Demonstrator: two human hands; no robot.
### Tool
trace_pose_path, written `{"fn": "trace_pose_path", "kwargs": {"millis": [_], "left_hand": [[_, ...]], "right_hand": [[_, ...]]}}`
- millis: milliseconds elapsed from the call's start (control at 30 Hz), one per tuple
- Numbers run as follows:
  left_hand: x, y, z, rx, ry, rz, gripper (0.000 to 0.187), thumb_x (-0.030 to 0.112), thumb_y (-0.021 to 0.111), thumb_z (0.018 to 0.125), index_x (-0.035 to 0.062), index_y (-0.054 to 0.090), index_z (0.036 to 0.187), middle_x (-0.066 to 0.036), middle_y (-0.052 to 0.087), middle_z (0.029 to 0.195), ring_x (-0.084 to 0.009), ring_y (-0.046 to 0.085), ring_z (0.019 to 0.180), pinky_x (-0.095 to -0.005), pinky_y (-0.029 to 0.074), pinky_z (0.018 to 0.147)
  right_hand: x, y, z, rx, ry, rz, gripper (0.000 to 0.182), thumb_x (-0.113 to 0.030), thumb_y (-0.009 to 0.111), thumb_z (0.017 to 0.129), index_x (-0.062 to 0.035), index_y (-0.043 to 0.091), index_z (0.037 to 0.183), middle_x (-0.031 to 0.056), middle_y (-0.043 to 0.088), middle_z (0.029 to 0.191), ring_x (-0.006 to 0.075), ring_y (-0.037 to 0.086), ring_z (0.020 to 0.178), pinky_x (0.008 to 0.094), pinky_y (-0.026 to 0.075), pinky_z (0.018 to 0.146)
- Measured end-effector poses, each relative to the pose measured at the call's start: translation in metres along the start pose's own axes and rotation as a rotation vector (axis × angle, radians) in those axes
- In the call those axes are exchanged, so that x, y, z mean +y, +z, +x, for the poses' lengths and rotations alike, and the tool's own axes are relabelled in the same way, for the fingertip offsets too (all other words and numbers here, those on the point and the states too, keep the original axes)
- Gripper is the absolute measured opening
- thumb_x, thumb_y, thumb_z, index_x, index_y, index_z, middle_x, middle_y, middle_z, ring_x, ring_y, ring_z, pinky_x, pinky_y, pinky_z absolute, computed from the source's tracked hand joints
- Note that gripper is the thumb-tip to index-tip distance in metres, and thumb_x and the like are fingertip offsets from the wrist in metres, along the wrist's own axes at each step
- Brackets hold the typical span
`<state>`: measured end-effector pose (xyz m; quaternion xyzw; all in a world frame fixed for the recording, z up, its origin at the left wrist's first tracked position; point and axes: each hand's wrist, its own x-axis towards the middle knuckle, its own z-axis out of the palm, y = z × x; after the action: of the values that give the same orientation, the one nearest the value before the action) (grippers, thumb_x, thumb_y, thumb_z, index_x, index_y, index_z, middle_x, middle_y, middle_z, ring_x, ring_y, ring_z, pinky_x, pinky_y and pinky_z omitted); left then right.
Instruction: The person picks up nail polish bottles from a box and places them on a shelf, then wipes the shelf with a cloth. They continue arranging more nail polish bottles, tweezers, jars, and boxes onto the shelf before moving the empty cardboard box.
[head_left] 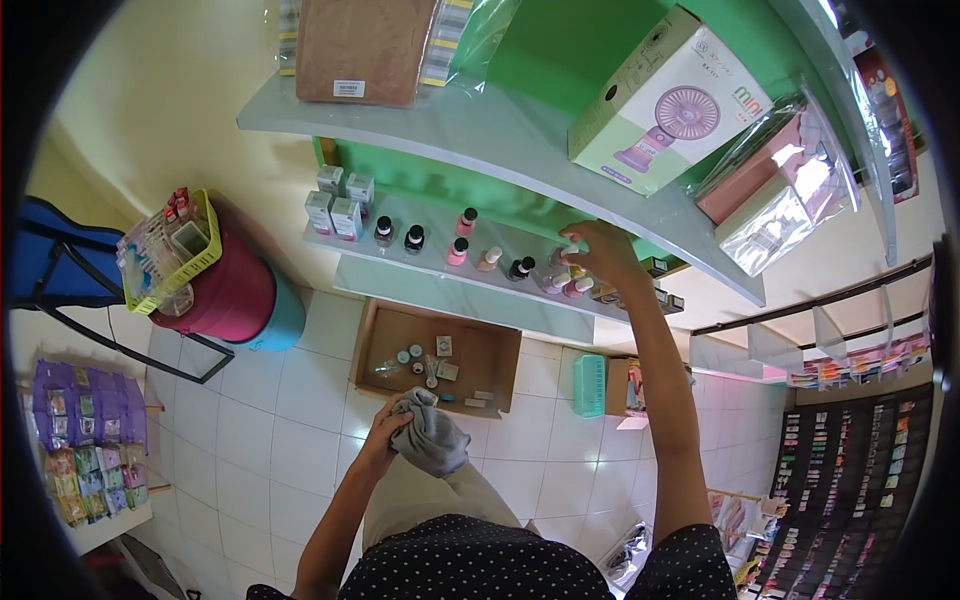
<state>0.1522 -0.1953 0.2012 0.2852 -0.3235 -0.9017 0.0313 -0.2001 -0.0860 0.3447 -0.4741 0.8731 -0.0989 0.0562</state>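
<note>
My left hand [385, 428] is closed round a crumpled grey cloth [432, 432], held low in front of my body. On the lower shelf, my right hand [598, 250] reaches in from the right, thumb and finger curled about a small nail polish bottle [562, 257] that they partly hide. Close below that hand stand a pale-capped bottle [556, 283] and a pink bottle [578, 287]. Further left along the shelf are a black-capped dark bottle [521, 268], a peach bottle [489, 259], a pink bottle with a black cap [457, 251] and several others.
Small white boxes [346, 217] stand at the shelf's left end. The upper shelf [430, 122] overhangs, carrying a mini fan box [670, 110]. A cardboard box [510, 375] with small items sits on the tiled floor. A yellow basket [205, 250] tops a red bin [240, 290] at left.
</note>
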Motion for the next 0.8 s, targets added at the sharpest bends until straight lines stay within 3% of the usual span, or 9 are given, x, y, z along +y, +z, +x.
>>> {"fn": "trace_pose_path", "kwargs": {"millis": [133, 233, 300, 400, 467, 533, 600, 667, 800], "left_hand": [[0.013, 0.015, -0.002, -0.036, 0.036, 0.019, 0.037, 0.014, 0.050, 0.078, 0.0015, 0.042, 0.112, -0.008, 0.052, 0.102, -0.0161, 0.052, 0.097, -0.0279, 0.039, 0.087], [0.024, 0.043, -0.006, -0.016, 0.049, 0.002, 0.036, 0.018, 0.054, 0.078, 0.0052, 0.045, 0.111, -0.003, 0.053, 0.099, -0.0145, 0.052, 0.095, -0.0261, 0.042, 0.082], [0.033, 0.082, -0.013, 0.009, 0.046, -0.033, 0.038, 0.022, 0.054, 0.079, 0.0063, 0.045, 0.113, -0.003, 0.052, 0.101, -0.0151, 0.051, 0.097, -0.0267, 0.042, 0.081], [0.044, 0.122, -0.018, -0.027, -0.033, 0.059, 0.041, 0.030, 0.053, 0.080, 0.0076, 0.045, 0.114, -0.006, 0.053, 0.101, -0.0182, 0.052, 0.097, -0.0282, 0.043, 0.078], [0.066, 0.134, -0.016, -0.084, -0.101, 0.190, 0.043, 0.034, 0.052, 0.081, 0.0078, 0.045, 0.115, -0.009, 0.055, 0.100, -0.0206, 0.053, 0.096, -0.0290, 0.044, 0.077], [0.112, 0.142, -0.001, -0.403, 0.198, 1.375, 0.044, 0.038, 0.053, 0.080, 0.0053, 0.048, 0.109, -0.013, 0.058, 0.091, -0.0237, 0.056, 0.090, -0.0314, 0.045, 0.071], [0.150, 0.145, 0.027, -0.196, 0.420, 1.436, 0.032, 0.029, 0.056, 0.079, 0.0052, 0.054, 0.100, -0.016, 0.059, 0.081, -0.0277, 0.059, 0.078, -0.0337, 0.045, 0.069], [0.172, 0.143, 0.083, 0.021, 1.009, 1.646, 0.036, 0.020, 0.060, 0.071, 0.0036, 0.051, 0.102, -0.015, 0.057, 0.095, -0.0311, 0.054, 0.087, -0.0382, 0.042, 0.074], [0.208, 0.149, 0.154, -0.123, 0.938, 2.015, 0.048, 0.020, 0.065, 0.065, 0.0060, 0.049, 0.108, -0.014, 0.055, 0.099, -0.0289, 0.053, 0.092, -0.0365, 0.042, 0.078]], "right_hand": [[-0.035, -0.007, -0.032, 0.290, 0.091, 0.223, 0.032, -0.018, 0.069, 0.067, -0.0095, 0.059, 0.096, 0.0072, 0.060, 0.090, 0.0222, 0.055, 0.086, 0.0325, 0.041, 0.077], [-0.113, 0.009, -0.097, -0.121, 0.133, 0.659, 0.062, -0.028, 0.069, 0.069, -0.0106, 0.041, 0.121, 0.0146, 0.046, 0.117, 0.0272, 0.048, 0.104, 0.0366, 0.039, 0.088], [-0.148, 0.034, -0.131, -0.235, -0.104, 0.800, 0.079, -0.031, 0.071, 0.067, -0.0132, 0.028, 0.131, 0.0145, 0.025, 0.133, 0.0297, 0.026, 0.124, 0.0390, 0.026, 0.099], [-0.167, 0.067, -0.162, 0.202, 0.187, 1.025, 0.062, -0.020, 0.066, 0.070, -0.0068, 0.038, 0.123, 0.0179, 0.046, 0.116, 0.0280, 0.047, 0.108, 0.0362, 0.040, 0.087], [-0.147, 0.072, -0.182, 0.196, 0.533, 1.304, 0.043, -0.004, 0.053, 0.071, -0.0038, 0.043, 0.113, 0.0116, 0.055, 0.093, 0.0200, 0.058, 0.080, 0.0306, 0.050, 0.062], [-0.127, 0.078, -0.207, 0.362, 0.689, 1.715, 0.032, -0.005, 0.051, 0.071, -0.0056, 0.048, 0.103, 0.0066, 0.054, 0.073, 0.0127, 0.052, 0.055, 0.0247, 0.043, 0.043], [-0.121, 0.056, -0.219, 0.445, 0.901, 1.859, 0.023, -0.005, 0.054, 0.068, -0.0031, 0.052, 0.091, 0.0059, 0.052, 0.063, 0.0124, 0.047, 0.044, 0.0221, 0.038, 0.039], [-0.112, 0.051, -0.236, 0.542, 0.835, 1.883, 0.021, -0.002, 0.051, 0.068, -0.0032, 0.051, 0.089, 0.0062, 0.049, 0.061, 0.0132, 0.045, 0.042, 0.0235, 0.037, 0.037], [-0.105, 0.052, -0.262, 0.582, 0.829, 2.083, 0.025, -0.015, 0.053, 0.069, -0.0034, 0.050, 0.090, 0.0083, 0.049, 0.063, 0.0151, 0.042, 0.040, 0.0232, 0.031, 0.035]]}}
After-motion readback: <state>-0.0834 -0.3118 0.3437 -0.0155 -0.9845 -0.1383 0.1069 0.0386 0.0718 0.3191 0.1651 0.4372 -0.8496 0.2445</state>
